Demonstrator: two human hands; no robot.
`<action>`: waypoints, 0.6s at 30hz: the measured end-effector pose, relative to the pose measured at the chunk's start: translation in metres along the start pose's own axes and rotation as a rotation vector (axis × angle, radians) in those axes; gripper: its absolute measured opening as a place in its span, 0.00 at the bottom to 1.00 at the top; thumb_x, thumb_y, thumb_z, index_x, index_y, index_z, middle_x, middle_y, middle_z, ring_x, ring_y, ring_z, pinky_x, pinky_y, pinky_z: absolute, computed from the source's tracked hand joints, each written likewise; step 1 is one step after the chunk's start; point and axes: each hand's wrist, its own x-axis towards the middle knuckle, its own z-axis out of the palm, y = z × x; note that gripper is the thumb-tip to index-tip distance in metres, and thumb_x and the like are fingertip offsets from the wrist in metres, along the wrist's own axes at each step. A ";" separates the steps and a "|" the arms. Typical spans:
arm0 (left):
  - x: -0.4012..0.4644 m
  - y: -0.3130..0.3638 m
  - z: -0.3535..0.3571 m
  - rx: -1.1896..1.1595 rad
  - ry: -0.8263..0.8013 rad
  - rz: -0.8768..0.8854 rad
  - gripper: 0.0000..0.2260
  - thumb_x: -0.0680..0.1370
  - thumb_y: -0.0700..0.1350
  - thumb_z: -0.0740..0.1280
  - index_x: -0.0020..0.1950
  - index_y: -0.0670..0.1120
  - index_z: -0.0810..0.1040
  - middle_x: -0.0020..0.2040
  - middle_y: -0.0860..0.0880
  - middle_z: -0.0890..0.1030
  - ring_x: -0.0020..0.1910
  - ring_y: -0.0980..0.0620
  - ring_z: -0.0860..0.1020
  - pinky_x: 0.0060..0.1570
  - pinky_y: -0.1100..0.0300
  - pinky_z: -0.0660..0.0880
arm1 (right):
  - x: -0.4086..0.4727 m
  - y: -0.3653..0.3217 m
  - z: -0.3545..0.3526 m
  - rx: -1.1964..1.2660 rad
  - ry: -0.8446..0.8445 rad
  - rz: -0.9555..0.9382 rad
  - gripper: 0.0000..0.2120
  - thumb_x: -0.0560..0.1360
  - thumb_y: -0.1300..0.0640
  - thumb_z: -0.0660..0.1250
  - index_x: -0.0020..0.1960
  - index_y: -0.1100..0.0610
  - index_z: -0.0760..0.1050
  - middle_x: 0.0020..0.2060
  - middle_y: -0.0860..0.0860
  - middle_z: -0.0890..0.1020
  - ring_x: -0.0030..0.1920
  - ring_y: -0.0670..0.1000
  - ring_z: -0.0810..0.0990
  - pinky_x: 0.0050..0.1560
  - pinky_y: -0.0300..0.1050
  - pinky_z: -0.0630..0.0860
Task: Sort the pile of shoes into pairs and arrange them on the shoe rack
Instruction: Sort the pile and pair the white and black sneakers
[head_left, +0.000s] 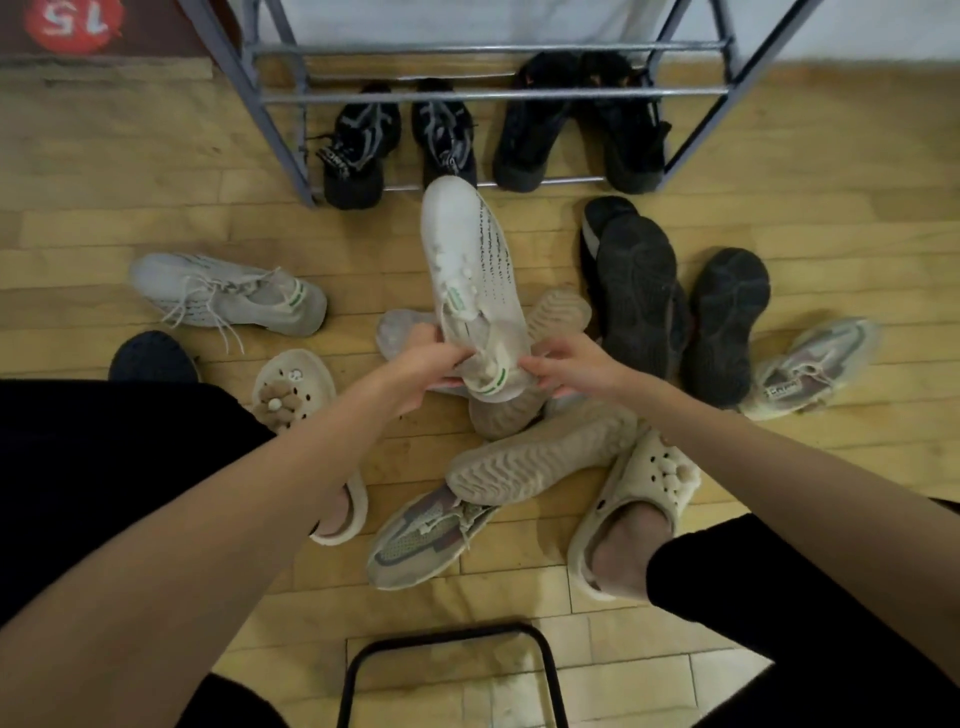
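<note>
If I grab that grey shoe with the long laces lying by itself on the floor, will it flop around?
Probably a bit. The grey shoe looks like soft knit, so the top may bend while the sole stays firmer. Its loose laces trail on the floor and would likely dangle. It seems light, like the white shoe.

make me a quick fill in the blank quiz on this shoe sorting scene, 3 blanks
1. Both hands, left hand and right hand, grip the heel of a ____ sneaker.
2. The shoe rack has ____ pairs of black shoes on its bottom level.
3. Its matching sneaker lies on the floor to the person's ____.

Missing words: white; two; left
</note>
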 end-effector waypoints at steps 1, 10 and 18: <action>-0.001 -0.003 0.000 0.011 -0.009 0.006 0.18 0.78 0.37 0.65 0.68 0.41 0.71 0.61 0.44 0.80 0.57 0.46 0.80 0.53 0.51 0.80 | -0.002 0.003 0.000 -0.023 0.012 -0.021 0.17 0.78 0.51 0.65 0.59 0.64 0.76 0.46 0.58 0.80 0.46 0.52 0.79 0.47 0.48 0.78; -0.006 -0.008 -0.002 0.047 0.053 -0.015 0.19 0.78 0.36 0.64 0.69 0.42 0.71 0.62 0.46 0.79 0.60 0.47 0.78 0.59 0.50 0.77 | -0.005 0.046 -0.002 -0.478 0.063 -0.076 0.15 0.78 0.52 0.62 0.64 0.56 0.71 0.57 0.56 0.78 0.57 0.57 0.77 0.54 0.49 0.74; -0.008 -0.007 -0.004 -0.054 0.125 -0.097 0.10 0.80 0.36 0.59 0.58 0.47 0.73 0.46 0.51 0.80 0.44 0.52 0.79 0.48 0.55 0.79 | -0.018 0.065 -0.002 -0.838 -0.051 -0.091 0.11 0.76 0.48 0.62 0.47 0.56 0.73 0.43 0.52 0.74 0.46 0.55 0.73 0.42 0.48 0.68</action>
